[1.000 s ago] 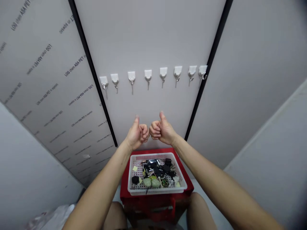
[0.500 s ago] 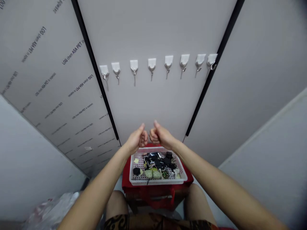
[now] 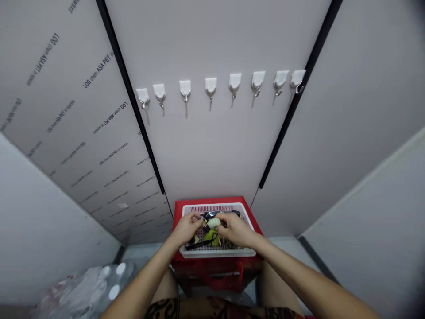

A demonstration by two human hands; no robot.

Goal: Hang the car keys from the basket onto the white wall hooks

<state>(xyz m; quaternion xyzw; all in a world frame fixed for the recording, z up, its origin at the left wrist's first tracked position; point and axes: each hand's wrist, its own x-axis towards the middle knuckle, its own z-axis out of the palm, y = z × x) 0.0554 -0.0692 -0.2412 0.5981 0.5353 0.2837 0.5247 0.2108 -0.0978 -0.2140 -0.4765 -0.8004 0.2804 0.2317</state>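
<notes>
My right hand [image 3: 235, 229] is over a white plastic basket [image 3: 219, 254], its thumb and fingers closed on a pale green, bumpy keychain charm [image 3: 213, 223]. Facing it, my left hand [image 3: 187, 228] has its fingertips pinched together at the left of the basket. What those fingertips hold, if anything, is too small to make out. Between and below both hands lie a yellow-green piece [image 3: 211, 238], a black strap [image 3: 199, 244] and dark small items, partly covered by my fingers.
The basket rests on a red fabric-covered box [image 3: 178, 212] between my knees. Several white adhesive hooks [image 3: 211, 86] line the wall panel ahead, between two black strips. Clear bottles with white caps [image 3: 114, 291] stand in plastic at lower left.
Both hands have come down from above the basket's far edge, where they were curled with thumbs up, into the basket. A pale green charm is now lifted in my right hand.
</notes>
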